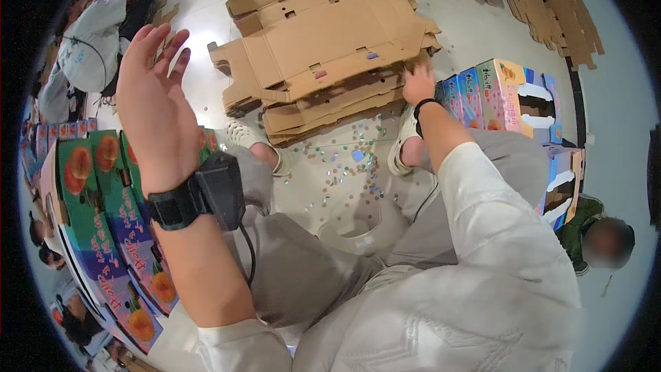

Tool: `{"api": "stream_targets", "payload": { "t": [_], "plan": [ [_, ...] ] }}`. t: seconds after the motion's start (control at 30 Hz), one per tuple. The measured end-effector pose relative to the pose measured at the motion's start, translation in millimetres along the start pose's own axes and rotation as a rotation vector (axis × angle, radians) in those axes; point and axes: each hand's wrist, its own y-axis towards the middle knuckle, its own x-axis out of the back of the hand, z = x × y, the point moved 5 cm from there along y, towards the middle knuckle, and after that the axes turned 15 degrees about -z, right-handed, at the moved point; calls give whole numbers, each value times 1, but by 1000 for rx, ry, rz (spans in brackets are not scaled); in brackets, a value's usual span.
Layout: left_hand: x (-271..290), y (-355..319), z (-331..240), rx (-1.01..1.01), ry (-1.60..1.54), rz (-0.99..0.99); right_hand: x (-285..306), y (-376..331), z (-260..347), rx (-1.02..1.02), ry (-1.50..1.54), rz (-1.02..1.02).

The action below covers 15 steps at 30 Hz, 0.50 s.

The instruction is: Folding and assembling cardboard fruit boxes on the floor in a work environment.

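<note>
My left hand [155, 100] is raised in the air with its fingers spread and holds nothing; a black wrist device [206, 196] with a cable is strapped to it. My right hand [418, 84] reaches forward to the near right edge of a stack of flat brown cardboard blanks [323, 48] on the floor, fingers curled on the stack's edge. Whether it grips a sheet I cannot tell. I sit with my knees apart, feet in white sandals [242, 136] just before the stack.
Folded colourful fruit boxes [103, 220] lean at my left, and more printed boxes [496, 96] stand at my right. Small paper scraps [351, 158] litter the floor between my feet. A seated person [96, 41] works at far left; another person [599, 234] is at right.
</note>
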Motion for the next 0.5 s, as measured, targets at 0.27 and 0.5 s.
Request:
{"api": "stream_targets", "payload": {
  "t": [0.27, 0.5],
  "plan": [
    [-17, 0, 8, -27, 81, 79, -23, -14, -49, -618, 350, 605],
    [-27, -15, 17, -35, 109, 181, -29, 26, -26, 90, 159, 196]
  ]
}}
